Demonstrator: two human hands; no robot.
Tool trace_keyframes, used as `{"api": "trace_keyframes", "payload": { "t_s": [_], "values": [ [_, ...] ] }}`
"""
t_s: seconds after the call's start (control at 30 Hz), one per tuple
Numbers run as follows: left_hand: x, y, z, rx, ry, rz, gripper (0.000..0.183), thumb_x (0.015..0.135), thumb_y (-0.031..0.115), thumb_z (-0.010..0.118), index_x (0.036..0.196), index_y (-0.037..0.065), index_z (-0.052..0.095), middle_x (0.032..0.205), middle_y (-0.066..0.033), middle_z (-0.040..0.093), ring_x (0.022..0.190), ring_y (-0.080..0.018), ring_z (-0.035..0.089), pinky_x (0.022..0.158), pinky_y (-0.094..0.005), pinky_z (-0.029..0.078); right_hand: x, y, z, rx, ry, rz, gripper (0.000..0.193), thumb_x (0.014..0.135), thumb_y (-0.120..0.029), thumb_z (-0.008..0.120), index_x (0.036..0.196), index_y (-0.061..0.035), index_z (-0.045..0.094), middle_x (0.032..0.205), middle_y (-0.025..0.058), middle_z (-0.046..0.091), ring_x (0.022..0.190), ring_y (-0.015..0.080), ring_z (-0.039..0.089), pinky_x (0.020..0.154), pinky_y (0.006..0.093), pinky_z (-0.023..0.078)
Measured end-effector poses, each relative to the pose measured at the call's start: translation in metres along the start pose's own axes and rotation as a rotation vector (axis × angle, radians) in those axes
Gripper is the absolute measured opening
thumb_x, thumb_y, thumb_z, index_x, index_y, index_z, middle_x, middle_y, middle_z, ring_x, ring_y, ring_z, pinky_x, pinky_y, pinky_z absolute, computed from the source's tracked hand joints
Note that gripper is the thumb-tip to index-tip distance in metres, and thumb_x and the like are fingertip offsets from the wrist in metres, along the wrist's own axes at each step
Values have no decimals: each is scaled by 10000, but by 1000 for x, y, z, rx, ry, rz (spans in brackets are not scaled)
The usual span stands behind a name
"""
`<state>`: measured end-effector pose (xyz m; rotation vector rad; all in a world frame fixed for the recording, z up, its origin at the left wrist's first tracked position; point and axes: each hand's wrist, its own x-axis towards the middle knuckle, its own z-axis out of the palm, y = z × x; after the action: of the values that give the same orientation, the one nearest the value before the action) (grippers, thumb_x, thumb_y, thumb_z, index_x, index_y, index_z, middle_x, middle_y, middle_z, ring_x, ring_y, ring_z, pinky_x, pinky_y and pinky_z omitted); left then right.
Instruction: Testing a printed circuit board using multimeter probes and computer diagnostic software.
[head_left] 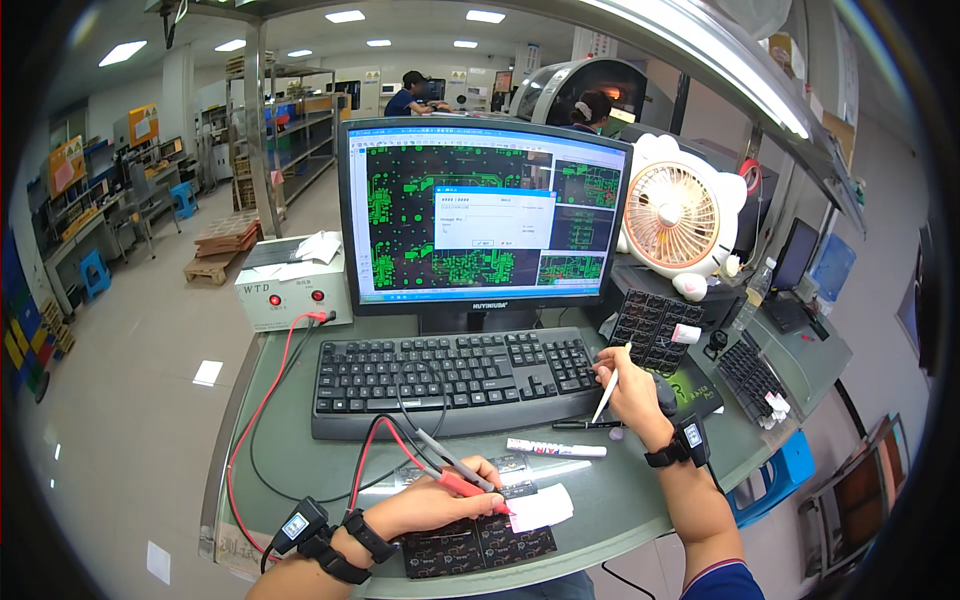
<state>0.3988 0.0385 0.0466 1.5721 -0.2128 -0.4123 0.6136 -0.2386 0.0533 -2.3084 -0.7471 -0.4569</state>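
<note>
Left hand [440,505] of mine pinches red and grey test probes [462,480] over the black circuit board [478,540], below the keyboard [450,375]; right hand [632,390] pinches a white pen [607,395] beside its right end

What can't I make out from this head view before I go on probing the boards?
- Probe tips: left hand covers where they touch the black circuit boards.
- Mouse: mostly hidden behind right hand, which holds a white pen.
- Monitor dialog: too small to tell.
- Board near edge: cut off by table rim and left forearm.
</note>
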Motion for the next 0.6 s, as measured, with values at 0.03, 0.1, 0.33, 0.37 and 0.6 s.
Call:
{"api": "trace_keyframes", "payload": {
  "t_s": [0.03, 0.1, 0.33, 0.37, 0.6],
  "values": [
    [-1, -1, -1, 4, 9, 13, 265, 921, 232, 705, 1045, 40, 571, 930, -26, 637, 813, -78, 619, 718, -238, 513, 0, -7, -3, 88, -13, 73, 215, 963, -140, 573, 1159, -57, 538, 990, 125, 709, 828, 293, 710, 716, 394, 533],
    [-3, 3, 1, -45, 40, 13, 243, 936, 239, 682, 1017, 45, 560, 903, -27, 629, 792, -82, 620, 706, -241, 516, 0, -12, -6, 173, 48, 44, 212, 953, -105, 586, 1151, -42, 543, 979, 130, 712, 815, 272, 713, 719, 369, 540],
    [-8, 8, -20, -97, 336, 153, 205, 996, 248, 501, 940, 56, 546, 825, -44, 598, 728, -105, 625, 651, -258, 517, -17, -59, -5, 197, -170, -371, 243, 876, -139, 700, 1086, -52, 613, 951, 112, 696, 887, 319, 660, 782, 396, 505],
    [-8, 8, -21, -40, 432, 152, 228, 992, 220, 461, 906, 35, 563, 842, -72, 607, 781, -145, 633, 707, -302, 524, -23, -71, -3, 155, -238, -415, 272, 861, -177, 723, 1090, -67, 623, 969, 101, 689, 924, 317, 640, 814, 402, 479],
    [-9, 14, -27, 605, 736, 284, 323, 1004, 218, 390, 895, -3, 600, 963, -139, 617, 988, -280, 618, 888, -390, 478, -45, -95, 12, 59, -506, -586, 473, 855, -429, 718, 1163, -97, 583, 1086, 70, 656, 1044, 285, 564, 923, 411, 377]
  ]
}}
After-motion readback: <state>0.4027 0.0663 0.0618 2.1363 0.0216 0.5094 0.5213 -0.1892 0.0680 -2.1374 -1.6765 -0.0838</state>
